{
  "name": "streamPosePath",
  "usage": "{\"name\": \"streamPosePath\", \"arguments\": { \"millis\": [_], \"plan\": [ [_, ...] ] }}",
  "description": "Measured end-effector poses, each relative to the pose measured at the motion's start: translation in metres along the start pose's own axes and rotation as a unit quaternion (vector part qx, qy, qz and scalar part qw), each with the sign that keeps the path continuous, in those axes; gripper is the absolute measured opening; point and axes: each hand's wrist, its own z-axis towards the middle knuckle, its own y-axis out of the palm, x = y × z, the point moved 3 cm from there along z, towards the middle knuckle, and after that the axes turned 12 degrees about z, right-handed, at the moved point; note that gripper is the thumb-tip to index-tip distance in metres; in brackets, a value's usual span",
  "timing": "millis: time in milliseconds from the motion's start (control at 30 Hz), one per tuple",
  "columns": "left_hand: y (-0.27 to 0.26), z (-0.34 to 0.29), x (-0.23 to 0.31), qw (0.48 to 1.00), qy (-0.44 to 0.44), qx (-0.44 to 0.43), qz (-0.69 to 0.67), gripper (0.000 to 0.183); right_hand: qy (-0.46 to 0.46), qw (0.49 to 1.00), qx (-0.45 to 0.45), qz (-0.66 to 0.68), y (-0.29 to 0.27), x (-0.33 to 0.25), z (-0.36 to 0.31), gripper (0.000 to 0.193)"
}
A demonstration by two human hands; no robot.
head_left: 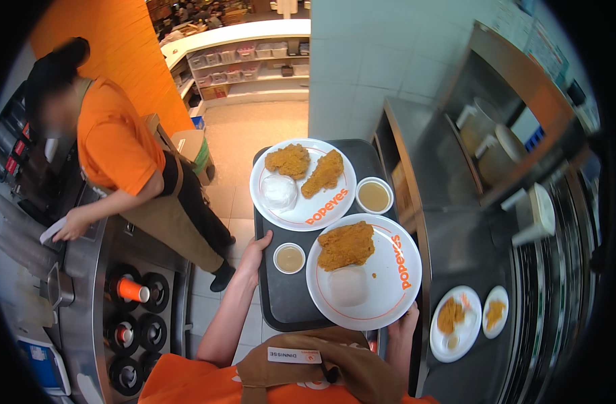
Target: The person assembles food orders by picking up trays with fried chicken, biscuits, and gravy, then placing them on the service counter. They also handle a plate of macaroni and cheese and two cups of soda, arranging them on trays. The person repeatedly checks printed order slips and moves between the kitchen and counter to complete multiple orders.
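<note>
Between my two hands is a dark serving tray (284, 296). My left hand (255, 252) grips its left edge, thumb on top. At the near right edge my right hand (405, 323) holds it, its fingers mostly hidden under a plate. The far white plate (328, 209) bears two pieces of fried chicken (287, 160) and a white wrapped ball (279, 193). On the near white plate (388, 296) lie one piece of fried chicken (346, 246) and a pale wrapped mound (349, 287). Two small cups of brown gravy (374, 196) stand beside the plates.
At the left a co-worker (119, 141) in an orange shirt stands at a steel counter with cup dispensers (126, 333). On the right steel counter (449, 256) are two plates of food (456, 323) and pitchers (500, 158). Ahead, past the wall (348, 74), is a curved shelf counter (247, 40).
</note>
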Motion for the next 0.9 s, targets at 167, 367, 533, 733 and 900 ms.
{"name": "streamPosePath", "arguments": {
  "millis": [167,367,533,733,900],
  "plan": [
    [-0.002,-0.002,0.000,0.998,0.041,-0.016,-0.050,0.043,0.013,0.998,-0.058,0.003,0.001,0.005,0.032,0.027],
    [0.005,-0.025,-0.001,0.994,0.044,0.076,-0.060,0.036,0.088,0.992,-0.093,0.017,-0.003,0.008,0.063,0.031],
    [0.004,-0.022,0.000,0.987,0.086,0.135,-0.008,0.035,0.111,0.988,-0.081,0.071,-0.015,0.028,0.076,0.030],
    [0.001,-0.022,0.003,0.980,0.151,0.132,0.011,0.035,0.112,0.985,-0.108,0.078,-0.018,0.035,0.077,0.031],
    [0.016,-0.032,-0.003,0.994,0.085,0.062,0.018,0.036,0.093,0.987,-0.087,0.095,-0.033,0.014,0.053,0.029]
  ]
}}
